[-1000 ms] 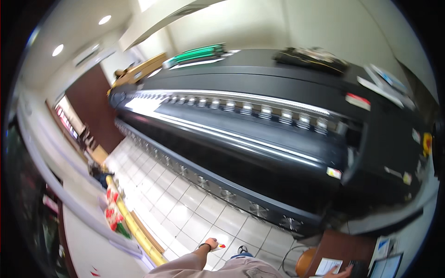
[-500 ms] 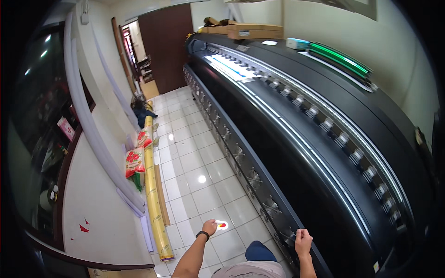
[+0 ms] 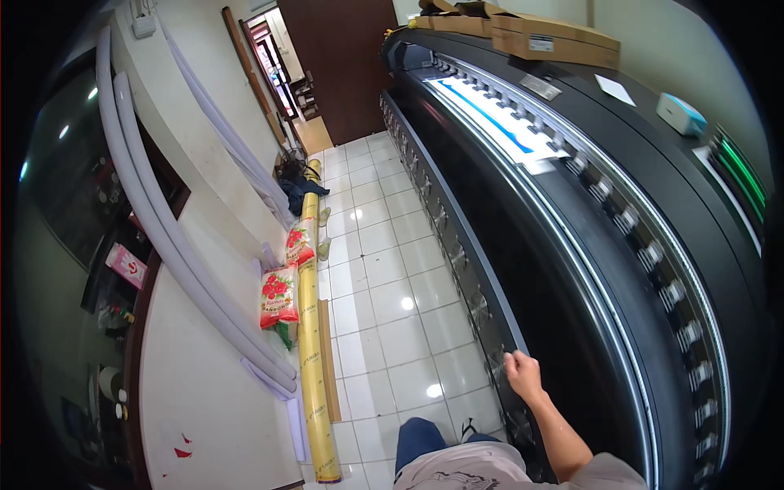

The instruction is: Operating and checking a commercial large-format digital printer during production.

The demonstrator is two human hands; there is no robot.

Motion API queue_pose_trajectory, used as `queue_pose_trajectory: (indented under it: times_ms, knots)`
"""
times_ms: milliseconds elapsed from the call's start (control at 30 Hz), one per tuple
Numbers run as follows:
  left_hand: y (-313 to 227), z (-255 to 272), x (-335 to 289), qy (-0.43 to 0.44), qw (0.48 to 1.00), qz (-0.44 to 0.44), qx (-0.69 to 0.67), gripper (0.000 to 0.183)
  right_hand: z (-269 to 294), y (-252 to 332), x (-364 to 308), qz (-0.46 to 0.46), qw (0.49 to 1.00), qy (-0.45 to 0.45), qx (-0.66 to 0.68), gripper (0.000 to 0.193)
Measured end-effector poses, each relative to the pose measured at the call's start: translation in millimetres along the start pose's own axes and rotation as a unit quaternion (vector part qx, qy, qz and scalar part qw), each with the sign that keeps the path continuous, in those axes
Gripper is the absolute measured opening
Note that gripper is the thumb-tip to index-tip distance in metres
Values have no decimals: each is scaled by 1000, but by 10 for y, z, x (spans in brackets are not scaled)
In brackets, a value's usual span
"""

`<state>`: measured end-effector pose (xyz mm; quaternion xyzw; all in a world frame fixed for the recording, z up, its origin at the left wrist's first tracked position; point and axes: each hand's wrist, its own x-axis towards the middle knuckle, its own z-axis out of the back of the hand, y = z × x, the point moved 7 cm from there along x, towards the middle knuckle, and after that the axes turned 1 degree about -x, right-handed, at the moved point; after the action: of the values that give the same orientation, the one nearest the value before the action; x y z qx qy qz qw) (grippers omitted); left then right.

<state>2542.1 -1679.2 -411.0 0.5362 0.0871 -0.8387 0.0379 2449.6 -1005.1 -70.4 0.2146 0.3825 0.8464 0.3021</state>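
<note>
My right hand [image 3: 523, 374] hangs over the front edge of a long black wide-format printer [image 3: 523, 269], its fingers curled. Anything within those fingers is hidden, and I cannot tell whether the hand touches the edge. A white sheet with a blue print [image 3: 490, 122] lies under the lit row of rollers at the printer's far end. My left hand is out of view.
Along the left wall lie a long yellow roll [image 3: 310, 351] and red-and-white bags [image 3: 280, 296]. White tiled floor [image 3: 400, 327] runs toward a dark brown door [image 3: 335, 73]. Cardboard boxes [image 3: 555, 39] and a small white-and-blue box [image 3: 682, 114] sit on the printer.
The view has shifted forward along the printer and turned right. My left hand, which held a small red, yellow and white thing, has left the view. My right hand stays curled beside the printer's edge.
</note>
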Motion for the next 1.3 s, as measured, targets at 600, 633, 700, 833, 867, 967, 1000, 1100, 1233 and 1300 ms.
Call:
queue_pose_trajectory:
  times_ms: [600,633,700,833,867,967,1000,1100,1233,1300]
  knots:
    - [-2900,5957,2991,-236,912,-241,234,35,-1724,305,3374,-191,943,-100,-254,59]
    - [-3481,6700,3016,-288,942,-166,51,31,-1616,210,3361,-207,932,-137,-263,56]
    - [-4421,7845,2952,-324,923,-202,-36,28,-1538,203,3343,-252,914,-184,-261,49]
    - [-5790,9233,3133,-325,865,-338,-180,25,-1518,161,3399,-381,860,-239,-240,36]
    - [-6076,9422,3190,-349,841,-365,-193,22,-1522,192,3426,-388,840,-266,-271,36]
    - [-6420,9604,3690,-403,851,-334,-35,22,-1564,174,3553,-402,830,-263,-284,35]
    - [-6805,9323,3737,-347,875,-333,-54,22,-1550,122,3462,-432,810,-264,-296,33]
    - [-7326,8976,3917,-304,887,-344,45,28,-1577,47,3565,-441,797,-274,-309,26]
    - [-7369,8975,4177,-258,920,-283,-79,28,-1555,134,3675,-443,792,-262,-328,22]
    - [-7577,9086,4181,-233,937,-258,-36,29,-1607,37,3626,-463,764,-297,-337,21]
